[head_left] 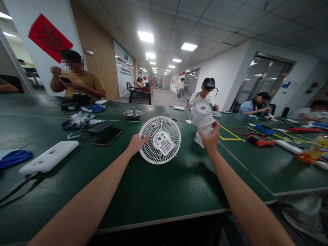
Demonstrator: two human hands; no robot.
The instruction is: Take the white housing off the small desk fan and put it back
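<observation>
My left hand [138, 143] is closed on the left rim of a round white fan grille [160, 140], the thumb lying over its bars. A white motor plate with slots shows at the grille's centre. On the right, my right hand [210, 135] grips a white plastic fan body [203, 114] with a vented, rounded housing on top. Its lower part is close to the green table, and I cannot tell whether it rests there. The two parts are apart from each other.
A steel bowl [132, 114] stands behind the grille. Left lie a phone [108, 136], a dark case [100, 127], gloves [78, 121] and a white power bank [50, 157]. Right are an orange multimeter [260, 140] and a bottle [314, 150]. People sit around the green table [164, 194].
</observation>
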